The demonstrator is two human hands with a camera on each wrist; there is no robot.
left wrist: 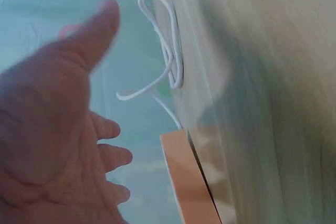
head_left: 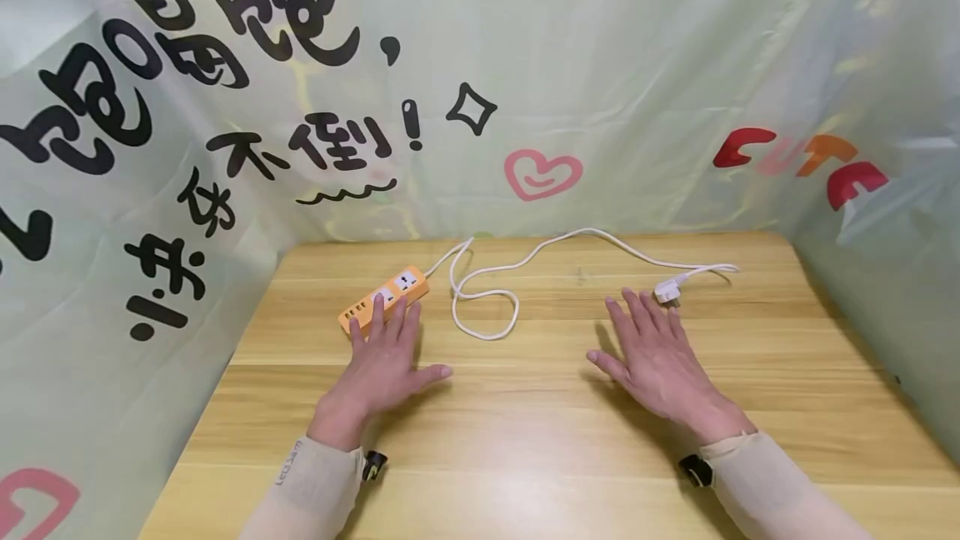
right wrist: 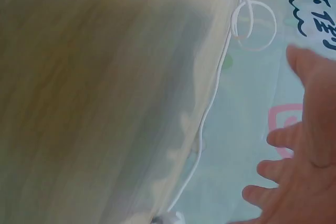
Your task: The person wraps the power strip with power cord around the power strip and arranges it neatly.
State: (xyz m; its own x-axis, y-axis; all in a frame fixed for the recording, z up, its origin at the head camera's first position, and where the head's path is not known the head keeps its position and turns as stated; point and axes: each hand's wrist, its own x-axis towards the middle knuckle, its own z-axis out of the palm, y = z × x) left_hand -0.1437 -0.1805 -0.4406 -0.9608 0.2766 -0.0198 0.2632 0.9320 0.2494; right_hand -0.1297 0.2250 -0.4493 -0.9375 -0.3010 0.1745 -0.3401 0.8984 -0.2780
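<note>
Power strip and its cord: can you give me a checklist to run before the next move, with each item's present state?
1. Left hand empty: ok, fingers extended, with a gap to the orange strip in the left wrist view.
2. Right hand empty: ok, fingers extended.
3. Plug loose: ok, on the table beyond the right fingertips.
4. Cord straight: not ok, it loops and crosses itself near the strip.
5. All sockets vacant: cannot tell, left fingers partly cover one.
</note>
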